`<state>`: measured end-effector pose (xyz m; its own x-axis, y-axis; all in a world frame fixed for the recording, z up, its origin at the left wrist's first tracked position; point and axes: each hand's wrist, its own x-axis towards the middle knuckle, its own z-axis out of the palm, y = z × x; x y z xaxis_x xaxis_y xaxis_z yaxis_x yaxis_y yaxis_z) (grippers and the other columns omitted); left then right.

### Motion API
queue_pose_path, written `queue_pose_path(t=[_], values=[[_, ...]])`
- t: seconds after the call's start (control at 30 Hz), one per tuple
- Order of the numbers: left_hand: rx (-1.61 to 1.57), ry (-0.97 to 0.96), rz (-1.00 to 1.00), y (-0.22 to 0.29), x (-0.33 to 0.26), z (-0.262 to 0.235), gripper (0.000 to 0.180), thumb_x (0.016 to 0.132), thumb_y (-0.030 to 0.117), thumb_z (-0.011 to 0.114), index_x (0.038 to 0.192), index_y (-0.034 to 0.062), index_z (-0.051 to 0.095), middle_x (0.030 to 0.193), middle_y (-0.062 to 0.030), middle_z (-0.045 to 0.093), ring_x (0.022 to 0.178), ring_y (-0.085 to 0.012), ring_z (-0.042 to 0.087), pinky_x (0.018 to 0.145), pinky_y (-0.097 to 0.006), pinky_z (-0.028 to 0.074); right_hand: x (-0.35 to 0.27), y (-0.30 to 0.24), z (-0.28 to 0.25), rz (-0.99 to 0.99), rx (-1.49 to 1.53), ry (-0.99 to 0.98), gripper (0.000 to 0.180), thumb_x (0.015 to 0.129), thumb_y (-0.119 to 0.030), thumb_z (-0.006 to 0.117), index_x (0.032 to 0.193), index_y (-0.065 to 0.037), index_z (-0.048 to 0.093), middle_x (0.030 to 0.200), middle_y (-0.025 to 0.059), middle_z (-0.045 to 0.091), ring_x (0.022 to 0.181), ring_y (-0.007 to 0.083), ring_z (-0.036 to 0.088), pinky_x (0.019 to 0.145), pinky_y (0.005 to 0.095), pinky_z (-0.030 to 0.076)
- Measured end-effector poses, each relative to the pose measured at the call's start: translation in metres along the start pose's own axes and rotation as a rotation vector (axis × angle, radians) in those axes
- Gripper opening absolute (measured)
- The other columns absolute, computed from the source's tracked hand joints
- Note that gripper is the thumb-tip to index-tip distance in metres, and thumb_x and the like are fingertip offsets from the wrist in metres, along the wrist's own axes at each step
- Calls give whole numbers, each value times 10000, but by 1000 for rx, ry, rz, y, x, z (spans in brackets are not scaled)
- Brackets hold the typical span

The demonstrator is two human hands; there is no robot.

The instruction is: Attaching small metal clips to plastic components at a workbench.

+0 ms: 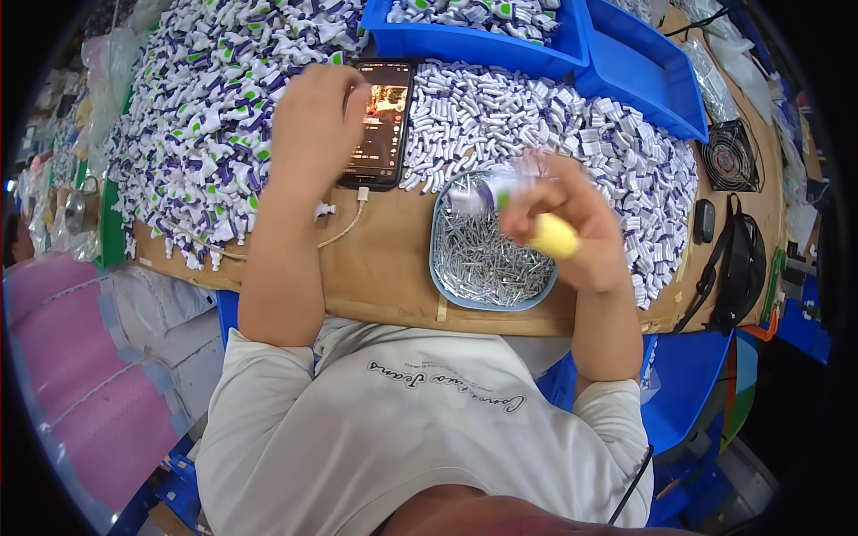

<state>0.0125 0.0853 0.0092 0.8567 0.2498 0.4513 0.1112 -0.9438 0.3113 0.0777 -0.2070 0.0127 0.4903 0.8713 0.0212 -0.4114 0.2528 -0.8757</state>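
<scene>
My left hand (308, 125) is bent over the left edge of a smartphone (382, 143), beside a big heap of small white plastic pieces with purple and green parts (201, 116). Its fingertips are hidden, so I cannot see whether they hold anything. Blurred by motion, my right hand (576, 219) pinches a white, purple and green plastic piece (490, 194). Something yellow (554, 236) wraps one of its fingers. Just below lies a light blue tub (435, 268) full of loose metal pins or screws (492, 255).
Short white curved pieces (465, 112) and white-and-purple pieces (626, 196) cover the table behind and right of the tub. Blue bins (478, 49) stand at the back. A charging cable (357, 214) runs from the phone. On the right are a fan (728, 156) and a black pouch (742, 259).
</scene>
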Motion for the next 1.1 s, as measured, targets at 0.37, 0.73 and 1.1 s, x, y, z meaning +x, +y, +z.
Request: queue_pose_path(t=[0.37,0.73,1.1], values=[[249,-207,-165,-54,-1,18,355,776,64,586,1130,79,595,1024,-128,618,950,-298,599,792,-409,488,6,3,11,-291,-134,-80,714,810,-150,705,1385,6,312,1298,189,492,1178,330,500,877,391,460],[-235,161,-309,-34,14,2,255,820,9,515,1041,77,624,955,-113,640,839,-244,625,715,-339,489,8,4,27,-382,-1465,-247,347,626,-114,702,970,-113,657,942,5,615,886,224,520,780,360,381],[-1634,289,-572,-61,10,-18,167,846,97,522,984,11,554,736,-49,524,617,-177,478,588,-279,418,3,1,31,-425,-1468,-242,394,601,-79,695,988,-123,637,919,12,599,870,210,532,764,353,383]])
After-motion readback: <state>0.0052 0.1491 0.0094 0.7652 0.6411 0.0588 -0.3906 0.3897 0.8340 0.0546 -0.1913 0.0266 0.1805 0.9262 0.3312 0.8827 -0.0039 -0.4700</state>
